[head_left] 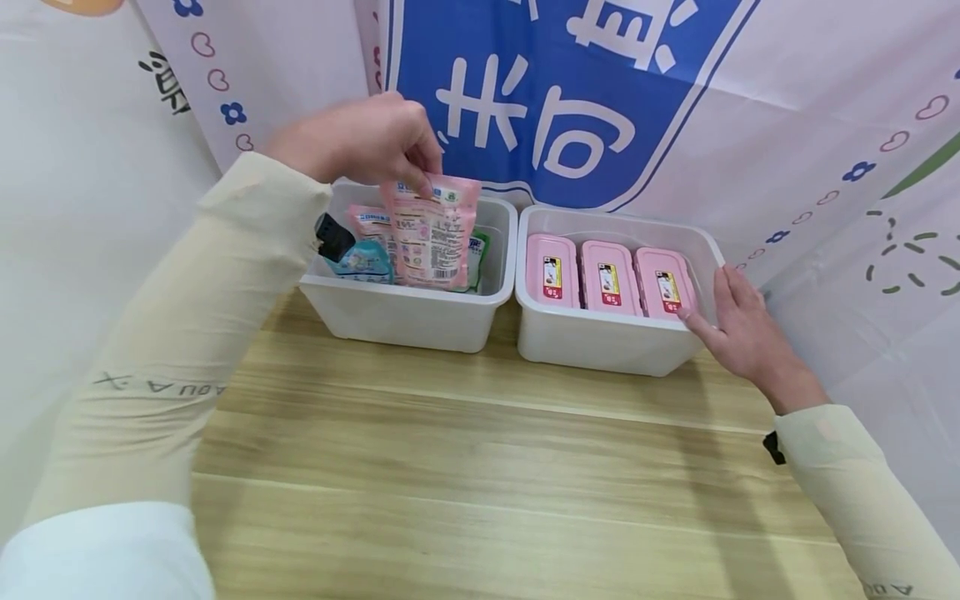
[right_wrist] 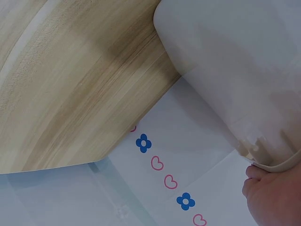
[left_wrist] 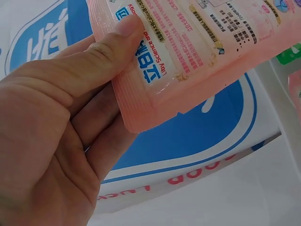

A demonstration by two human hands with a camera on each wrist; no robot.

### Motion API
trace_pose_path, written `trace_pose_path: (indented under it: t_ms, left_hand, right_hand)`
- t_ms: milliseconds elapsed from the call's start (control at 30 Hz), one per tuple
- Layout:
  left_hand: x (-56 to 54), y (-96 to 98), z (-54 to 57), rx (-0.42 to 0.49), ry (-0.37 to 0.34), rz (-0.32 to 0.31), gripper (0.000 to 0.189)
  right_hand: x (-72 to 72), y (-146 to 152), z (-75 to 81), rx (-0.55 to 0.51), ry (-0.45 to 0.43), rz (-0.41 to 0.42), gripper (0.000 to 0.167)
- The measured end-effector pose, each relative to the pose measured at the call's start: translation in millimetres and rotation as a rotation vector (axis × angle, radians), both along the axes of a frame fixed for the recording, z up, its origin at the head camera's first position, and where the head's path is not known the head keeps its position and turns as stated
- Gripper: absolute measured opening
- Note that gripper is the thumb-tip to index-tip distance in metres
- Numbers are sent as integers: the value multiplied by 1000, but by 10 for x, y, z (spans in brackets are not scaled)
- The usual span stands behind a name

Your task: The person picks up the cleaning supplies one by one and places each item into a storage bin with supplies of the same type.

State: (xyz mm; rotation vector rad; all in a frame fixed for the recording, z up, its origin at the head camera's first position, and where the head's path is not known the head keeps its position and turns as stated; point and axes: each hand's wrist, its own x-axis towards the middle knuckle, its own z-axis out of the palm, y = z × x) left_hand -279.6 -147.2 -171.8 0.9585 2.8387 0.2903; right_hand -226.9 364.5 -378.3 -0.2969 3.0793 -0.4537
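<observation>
My left hand (head_left: pixel 367 142) pinches the top edge of a pink printed pouch (head_left: pixel 433 237), which hangs upright in the left white bin (head_left: pixel 401 317). In the left wrist view the thumb lies flat on the front of the pouch (left_wrist: pixel 197 47), with fingers behind it. Another pink pouch (head_left: pixel 367 220), a blue packet (head_left: pixel 363 265) and a green packet (head_left: pixel 477 250) sit around it in that bin. At the front right corner of the right white bin (head_left: pixel 600 343), my right hand (head_left: pixel 746 329) grips the rim, thumb in front and fingers along the side.
Three pink lidded boxes (head_left: pixel 552 271) with yellow and red labels stand in a row in the right bin. Both bins stand side by side on a wooden table (head_left: pixel 480 467). Behind them hangs a printed cloth (head_left: pixel 772 142) with a blue panel.
</observation>
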Motion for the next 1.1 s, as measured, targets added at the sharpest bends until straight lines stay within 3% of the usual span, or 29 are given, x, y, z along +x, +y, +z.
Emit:
trace_pose_path:
  t_ms: [467,667,1100]
  left_hand:
    - [-174,-10,-304,14,-39,15,26]
    - [-225,12,-430,23,-94,27,26]
    - [-376,20,-801,48,-119,34,24]
  right_hand:
    - [1,-10,3,-8,3,-4,100]
    - [10,-4,3,-6,3,-4,100]
    - [10,-12,25,14,-13,-9,99]
